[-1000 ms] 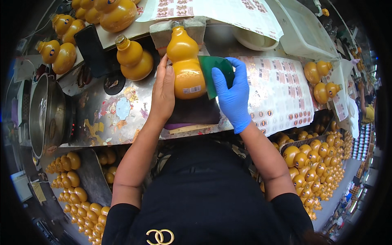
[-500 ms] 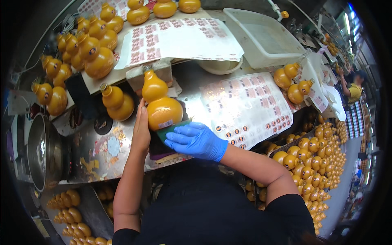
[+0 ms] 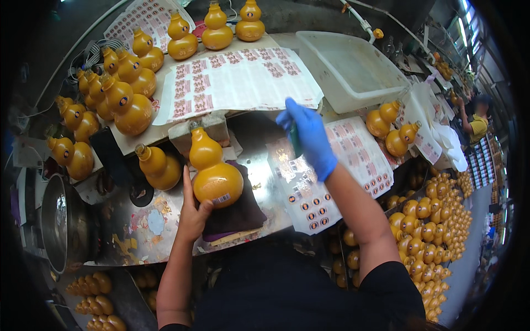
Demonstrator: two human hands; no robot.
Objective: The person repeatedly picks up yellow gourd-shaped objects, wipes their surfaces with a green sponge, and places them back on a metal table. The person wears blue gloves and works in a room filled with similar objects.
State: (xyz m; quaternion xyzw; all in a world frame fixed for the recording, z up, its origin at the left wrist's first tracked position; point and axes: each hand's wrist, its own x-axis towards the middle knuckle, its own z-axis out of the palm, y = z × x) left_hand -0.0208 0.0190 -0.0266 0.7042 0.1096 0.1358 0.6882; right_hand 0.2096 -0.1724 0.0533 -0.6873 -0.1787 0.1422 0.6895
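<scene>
An orange gourd-shaped bottle [image 3: 218, 185] with a small barcode label low on its body lies tilted on a dark cloth [image 3: 251, 212], its neck toward a pale block [image 3: 212, 128]. Around its lower left side curls my bare left hand [image 3: 193, 216], thumb near the base. My right hand [image 3: 312, 138], in a blue glove, is raised over the steel table beside the sticker sheets, gripping a green flat pad [image 3: 296, 139] that is partly hidden by the fingers. Below it lies a sheet of round and rectangular stickers [image 3: 331, 190]. Another orange bottle [image 3: 158, 167] rests left of the held one.
Several gourd bottles [image 3: 130, 107] crowd the back left, near a larger sticker sheet [image 3: 237, 83]. A clear plastic tub [image 3: 353, 91] sits at the back right, a metal pan [image 3: 58, 223] at the left. Many bottles [image 3: 425, 237] fill the lower right; a person in yellow [image 3: 477, 127] is beyond.
My right hand has lifted the green pad off the bottle's base and moved up and right, over the sticker sheets. My left hand has slid lower, still holding the bottle.
</scene>
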